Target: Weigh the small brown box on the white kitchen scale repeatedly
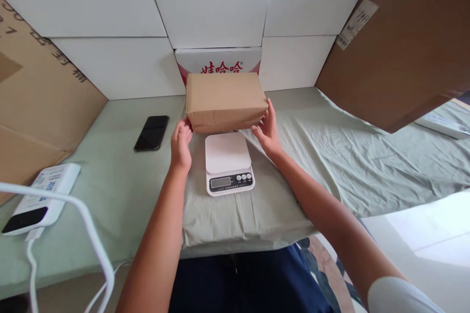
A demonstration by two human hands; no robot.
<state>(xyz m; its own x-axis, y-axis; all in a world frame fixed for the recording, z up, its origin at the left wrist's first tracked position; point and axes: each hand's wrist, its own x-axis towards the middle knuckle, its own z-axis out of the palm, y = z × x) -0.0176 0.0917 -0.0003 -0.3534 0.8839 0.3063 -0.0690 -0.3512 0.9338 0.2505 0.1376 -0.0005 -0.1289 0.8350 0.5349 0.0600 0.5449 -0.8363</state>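
Note:
A closed brown cardboard box is held between my two hands, just behind the kitchen scale. My left hand grips its left lower corner with bent fingers. On the opposite side, my right hand has its fingers round the right edge and its thumb at the front face. The white digital kitchen scale stands in front of the box with a bare platform; its display looks blank. Whether the box's underside touches the cloth is hidden from me.
A black smartphone lies left of my left hand. Farther left is a white power bank with a white cable. Large cardboard panels stand at left and right. Behind is a printed carton. Green cloth covers the table.

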